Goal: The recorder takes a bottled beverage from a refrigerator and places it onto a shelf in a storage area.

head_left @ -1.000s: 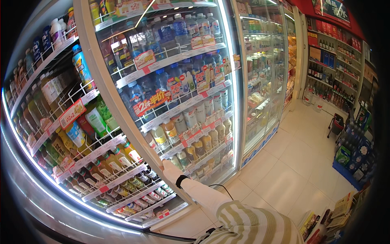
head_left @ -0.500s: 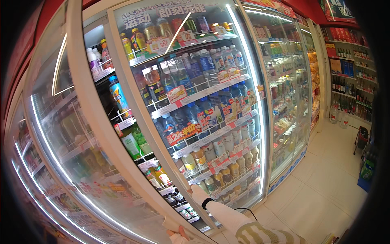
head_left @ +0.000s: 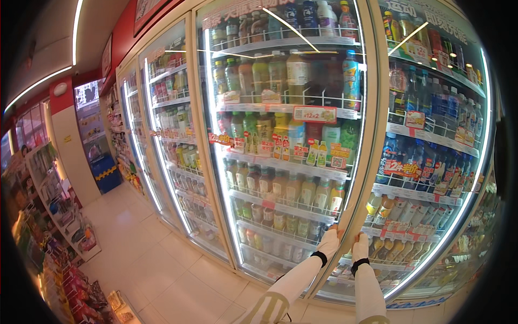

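A glass cooler door [head_left: 286,108] full of drink bottles stands in front of me, its pale frame lined up beside that of a second cooler door [head_left: 431,113] on the right. My left hand [head_left: 328,241] is at the right edge of the left door, low down, with its fingers bent against the frame. Close by, my right hand [head_left: 360,247] has its fingers curled at the left frame of the right door. Both sleeves are white, with a black band at each wrist. The fingertips are partly hidden against the frames.
More glass cooler doors [head_left: 167,124] run off to the left. A shelf rack [head_left: 59,200] and bagged snacks [head_left: 81,302] stand at the left and lower left. A blue bin [head_left: 107,173] is at the far end of the tiled floor [head_left: 178,281].
The left cooler door has swung from open to closed or nearly closed, my left hand moving with it toward my right hand. My view has turned left.
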The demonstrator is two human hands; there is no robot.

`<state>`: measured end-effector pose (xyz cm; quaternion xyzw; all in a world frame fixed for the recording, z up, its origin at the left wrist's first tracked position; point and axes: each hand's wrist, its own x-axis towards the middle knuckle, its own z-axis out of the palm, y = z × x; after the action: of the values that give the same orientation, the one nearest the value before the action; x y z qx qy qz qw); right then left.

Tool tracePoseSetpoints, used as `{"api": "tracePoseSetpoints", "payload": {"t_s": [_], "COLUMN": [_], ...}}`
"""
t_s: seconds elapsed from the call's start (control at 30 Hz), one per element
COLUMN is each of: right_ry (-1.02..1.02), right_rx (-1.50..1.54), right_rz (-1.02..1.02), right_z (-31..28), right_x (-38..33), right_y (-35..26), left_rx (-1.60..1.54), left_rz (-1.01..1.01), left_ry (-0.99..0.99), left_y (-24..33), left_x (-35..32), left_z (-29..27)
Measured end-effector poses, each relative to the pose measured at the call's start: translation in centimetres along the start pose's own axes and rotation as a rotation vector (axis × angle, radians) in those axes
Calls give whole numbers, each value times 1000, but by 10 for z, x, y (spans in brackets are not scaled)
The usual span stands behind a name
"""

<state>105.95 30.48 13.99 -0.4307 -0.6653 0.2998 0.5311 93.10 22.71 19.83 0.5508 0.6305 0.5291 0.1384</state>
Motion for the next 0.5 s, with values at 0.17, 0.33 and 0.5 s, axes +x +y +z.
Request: {"api": "tracePoseSetpoints", "payload": {"t_s": [0.17,0.33,0.5], "right_ry": [-78,-53,-53], "right_rx": [39,122,3], "right_rz": [59,37,14], "right_z": [-2,-2,-6], "right_x": [-11,-8,-3], "right_y": [-29,-14,-4], "left_rx": [-86,-351,-169], "left_rz": [-91,-118,-108], "left_ry": [17,4,-55], "left_y": [-7,-27,-5], "left_x": [10,19,17], "left_z": [0,20,7]}}
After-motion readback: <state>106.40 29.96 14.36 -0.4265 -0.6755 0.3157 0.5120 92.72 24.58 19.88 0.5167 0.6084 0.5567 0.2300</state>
